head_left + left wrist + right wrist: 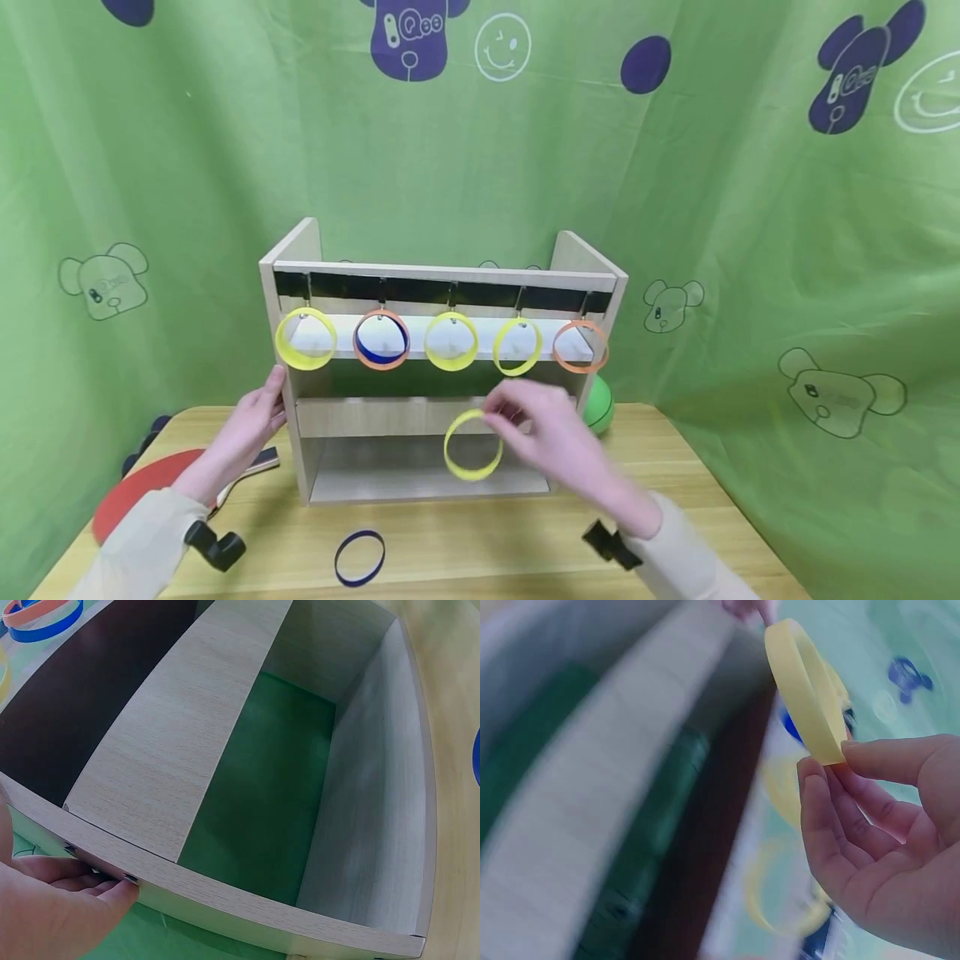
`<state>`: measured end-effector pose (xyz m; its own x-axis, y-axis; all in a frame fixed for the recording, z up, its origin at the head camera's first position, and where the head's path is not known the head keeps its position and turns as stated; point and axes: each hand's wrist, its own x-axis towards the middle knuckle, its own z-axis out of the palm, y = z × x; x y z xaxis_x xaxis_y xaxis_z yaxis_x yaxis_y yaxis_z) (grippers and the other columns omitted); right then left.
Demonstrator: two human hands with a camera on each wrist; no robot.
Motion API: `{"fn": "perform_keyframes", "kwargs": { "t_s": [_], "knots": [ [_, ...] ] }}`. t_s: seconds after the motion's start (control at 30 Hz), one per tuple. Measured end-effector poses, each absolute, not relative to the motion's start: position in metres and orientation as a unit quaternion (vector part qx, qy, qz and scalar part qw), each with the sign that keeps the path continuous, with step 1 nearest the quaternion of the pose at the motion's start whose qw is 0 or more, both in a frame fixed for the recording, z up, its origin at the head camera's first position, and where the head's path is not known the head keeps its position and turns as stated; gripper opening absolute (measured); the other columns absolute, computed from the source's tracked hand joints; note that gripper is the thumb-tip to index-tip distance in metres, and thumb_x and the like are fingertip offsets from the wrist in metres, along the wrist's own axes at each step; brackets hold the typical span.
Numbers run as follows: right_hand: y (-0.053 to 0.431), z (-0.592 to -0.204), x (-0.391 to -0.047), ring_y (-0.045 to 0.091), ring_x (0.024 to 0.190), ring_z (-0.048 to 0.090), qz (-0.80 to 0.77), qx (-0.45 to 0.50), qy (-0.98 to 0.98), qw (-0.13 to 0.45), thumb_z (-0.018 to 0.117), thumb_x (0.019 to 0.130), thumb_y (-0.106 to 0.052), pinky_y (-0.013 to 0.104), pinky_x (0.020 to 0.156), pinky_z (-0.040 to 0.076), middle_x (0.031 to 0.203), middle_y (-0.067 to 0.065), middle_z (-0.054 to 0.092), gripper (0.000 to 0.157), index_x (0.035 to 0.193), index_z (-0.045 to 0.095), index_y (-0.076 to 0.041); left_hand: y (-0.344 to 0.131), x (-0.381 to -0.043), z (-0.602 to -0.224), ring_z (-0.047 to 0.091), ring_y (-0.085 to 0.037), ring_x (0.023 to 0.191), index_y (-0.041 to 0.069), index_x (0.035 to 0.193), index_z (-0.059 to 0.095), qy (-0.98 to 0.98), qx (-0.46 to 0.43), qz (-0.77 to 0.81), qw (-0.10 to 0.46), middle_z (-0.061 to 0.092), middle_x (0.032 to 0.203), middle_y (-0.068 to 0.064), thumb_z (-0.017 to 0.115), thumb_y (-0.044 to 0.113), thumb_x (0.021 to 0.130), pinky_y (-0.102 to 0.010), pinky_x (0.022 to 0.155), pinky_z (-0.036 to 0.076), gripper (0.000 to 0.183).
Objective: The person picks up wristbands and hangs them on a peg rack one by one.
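My right hand pinches a yellow wristband between thumb and fingertips, in front of a pale wooden shelf. In the right wrist view the wristband stands up from the fingertips. My left hand grips the left side panel of the shelf; its curled fingers lie against the panel's outer face. From hooks along the shelf's black strip hang several wristbands: a yellow one at far left, an orange one with a blue one inside, two more yellow ones, and an orange one at far right.
A dark blue wristband lies on the wooden table before the shelf. A red table tennis bat lies at the left, partly under my left forearm. A green ball shows behind the shelf's right side. A green curtain surrounds the table.
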<state>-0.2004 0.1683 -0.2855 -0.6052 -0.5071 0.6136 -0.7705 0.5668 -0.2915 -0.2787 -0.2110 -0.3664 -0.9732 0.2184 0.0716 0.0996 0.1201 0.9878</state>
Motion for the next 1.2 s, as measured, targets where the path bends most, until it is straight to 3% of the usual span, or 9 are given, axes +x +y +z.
{"fn": "perform_keyframes", "kwargs": {
  "t_s": [0.27,0.43,0.87,1.2],
  "knots": [
    [0.191,-0.22,-0.213,0.012,0.072,0.068,0.261,0.317,-0.86,0.303,0.074,0.086,-0.002,0.019,0.063,0.062,0.083,0.005,0.074,0.007,0.091,0.07,-0.005,-0.211,-0.279,-0.366,0.006,-0.047,0.152,-0.009,0.154,-0.003,0.748,0.106,0.654,0.044,-0.002,0.162,-0.032,0.018,0.062,0.102,-0.052,0.127,0.013,0.091],
    [0.198,-0.202,-0.228,0.016,0.075,0.07,0.257,0.283,-0.872,0.305,0.07,0.091,-0.007,0.026,0.068,0.063,0.086,0.006,0.074,0.003,0.093,0.069,-0.004,-0.212,-0.278,-0.366,0.006,-0.047,0.152,-0.009,0.154,-0.005,0.753,0.102,0.649,0.046,-0.003,0.162,-0.031,0.017,0.064,0.101,-0.052,0.127,0.013,0.093],
    [0.203,-0.206,-0.247,0.019,0.079,0.07,0.214,0.259,-0.904,0.264,0.069,0.092,-0.008,0.033,0.07,0.064,0.088,0.009,0.074,0.004,0.094,0.071,-0.006,-0.211,-0.279,-0.368,0.006,-0.046,0.152,-0.009,0.154,-0.004,0.752,0.105,0.649,0.044,-0.003,0.162,-0.031,0.017,0.065,0.1,-0.05,0.126,0.014,0.094],
    [0.192,-0.219,-0.209,0.013,0.074,0.068,0.231,0.316,-0.852,0.347,0.073,0.087,-0.002,0.023,0.065,0.062,0.087,0.005,0.073,0.007,0.093,0.071,-0.005,-0.212,-0.28,-0.367,0.007,-0.047,0.152,-0.011,0.153,-0.002,0.749,0.108,0.653,0.044,-0.001,0.162,-0.033,0.018,0.062,0.102,-0.05,0.126,0.014,0.091]
  ]
}}
